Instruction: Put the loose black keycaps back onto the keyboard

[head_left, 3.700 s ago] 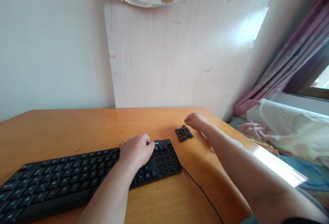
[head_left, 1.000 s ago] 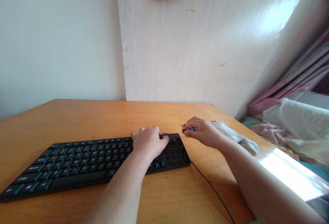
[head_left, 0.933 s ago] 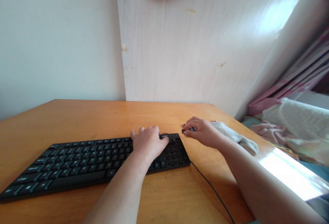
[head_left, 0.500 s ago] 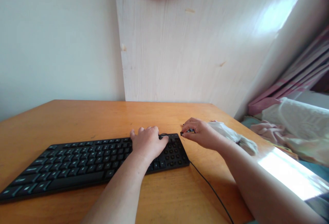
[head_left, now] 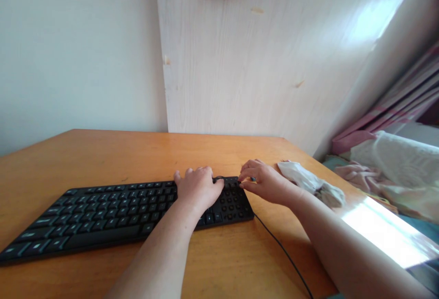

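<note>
Head view: one black keyboard [head_left: 109, 216] on one desk [head_left: 137, 152]; two hands. Keyboard touched by left hand [head_left: 197, 187], fingers spread; right hand [head_left: 262, 180] curled at its upper right corner, contents indiscernible.

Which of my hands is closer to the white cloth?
Right. Your right hand is just left of the white cloth, by the keyboard's number pad; your left hand is farther left, on the keyboard.

We see soft daylight, with white glare on the tabletop [head_left: 219, 262] right of our hands [head_left: 199, 188]; edges stretch.
</note>
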`<state>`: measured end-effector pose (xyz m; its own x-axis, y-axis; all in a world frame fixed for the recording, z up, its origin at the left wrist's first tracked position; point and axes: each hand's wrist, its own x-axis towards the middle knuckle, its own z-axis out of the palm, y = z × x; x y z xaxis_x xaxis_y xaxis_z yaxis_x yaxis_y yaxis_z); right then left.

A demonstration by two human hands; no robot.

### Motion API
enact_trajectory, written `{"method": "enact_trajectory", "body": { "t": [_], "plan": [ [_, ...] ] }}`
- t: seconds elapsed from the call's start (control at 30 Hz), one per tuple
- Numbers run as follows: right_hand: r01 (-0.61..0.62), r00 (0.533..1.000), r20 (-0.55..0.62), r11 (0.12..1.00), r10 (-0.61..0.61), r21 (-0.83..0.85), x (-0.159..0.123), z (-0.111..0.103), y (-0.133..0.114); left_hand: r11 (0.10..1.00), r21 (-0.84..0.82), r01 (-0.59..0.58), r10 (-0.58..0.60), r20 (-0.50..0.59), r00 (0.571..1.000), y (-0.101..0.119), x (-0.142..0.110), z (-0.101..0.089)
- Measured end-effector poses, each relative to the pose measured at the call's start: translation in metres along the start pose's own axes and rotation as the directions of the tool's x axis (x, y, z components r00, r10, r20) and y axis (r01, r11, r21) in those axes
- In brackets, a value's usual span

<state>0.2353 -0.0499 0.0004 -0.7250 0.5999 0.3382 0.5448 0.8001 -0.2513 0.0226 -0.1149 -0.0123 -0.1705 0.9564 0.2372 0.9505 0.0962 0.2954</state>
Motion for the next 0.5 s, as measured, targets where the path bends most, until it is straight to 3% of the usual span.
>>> {"method": "enact_trajectory", "body": {
  "t": [0.5],
  "plan": [
    [-0.013,0.999,0.048,0.999,0.015,-0.041,0.0023,0.0010,-0.0046,1.000,0.018,0.010,-0.011,0.043,0.999,0.0005,-0.0002,-0.0022]
  ]
}}
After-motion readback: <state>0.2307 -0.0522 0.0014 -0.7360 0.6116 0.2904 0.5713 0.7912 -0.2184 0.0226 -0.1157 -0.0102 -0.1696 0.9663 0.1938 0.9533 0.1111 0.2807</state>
